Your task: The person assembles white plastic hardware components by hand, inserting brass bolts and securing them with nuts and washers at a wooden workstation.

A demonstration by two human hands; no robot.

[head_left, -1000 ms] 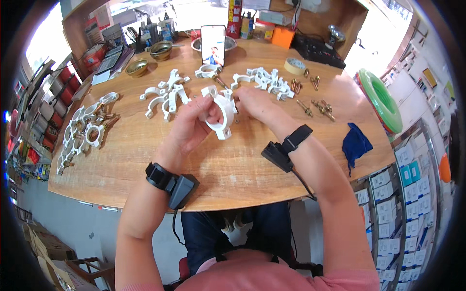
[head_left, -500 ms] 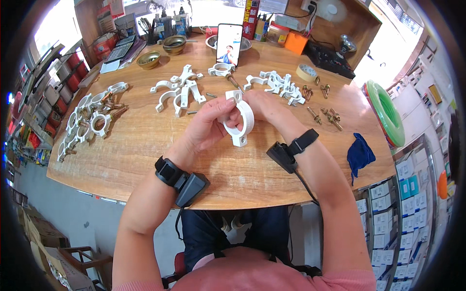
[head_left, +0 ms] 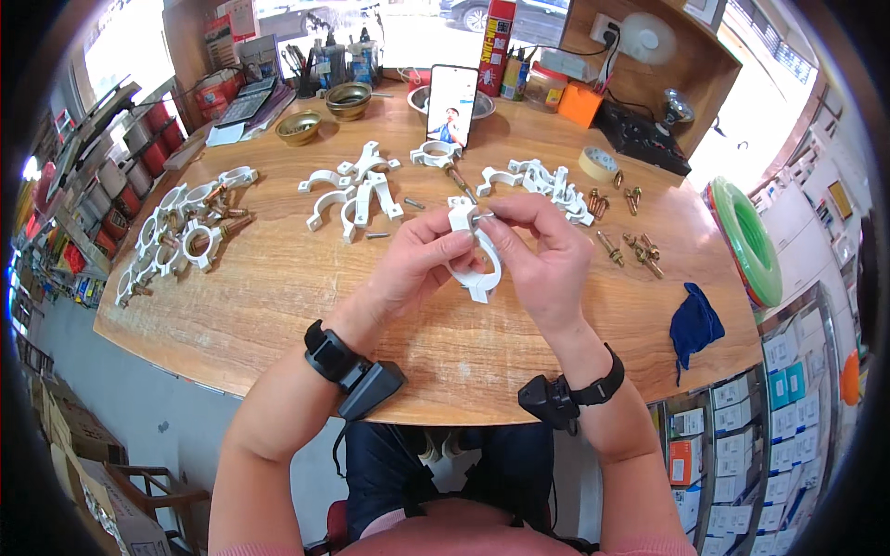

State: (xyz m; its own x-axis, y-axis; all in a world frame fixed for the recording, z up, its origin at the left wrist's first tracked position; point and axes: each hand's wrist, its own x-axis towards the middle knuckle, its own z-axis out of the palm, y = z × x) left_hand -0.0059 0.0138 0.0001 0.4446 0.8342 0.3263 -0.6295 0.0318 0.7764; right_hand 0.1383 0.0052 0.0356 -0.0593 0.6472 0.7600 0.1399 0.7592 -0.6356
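Both hands hold one white plastic pipe clamp (head_left: pixel 475 258) above the middle of the round wooden table (head_left: pixel 278 306). My left hand (head_left: pixel 422 264) grips its left side. My right hand (head_left: pixel 542 255) grips its right side, and its fingertips pinch a small metal screw (head_left: pixel 482 215) at the clamp's top ear. Loose white clamp halves (head_left: pixel 357 190) lie just beyond the hands. More white clamp halves (head_left: pixel 542 181) sit to the right. Loose brass-coloured screws (head_left: pixel 635 248) lie right of my right hand.
Assembled clamps with screws (head_left: pixel 181 236) are piled at the table's left. A phone (head_left: pixel 451 104) stands upright at the back, near brass bowls (head_left: pixel 324 111), a tape roll (head_left: pixel 598 163) and a black box (head_left: pixel 644 139). A blue cloth (head_left: pixel 693 324) lies right. A green hose coil (head_left: pixel 746 241) is beyond the edge.
The clamp has turned in my hands from lying tilted to standing with its ear up. My right fingers have come up to the top ear with a screw.
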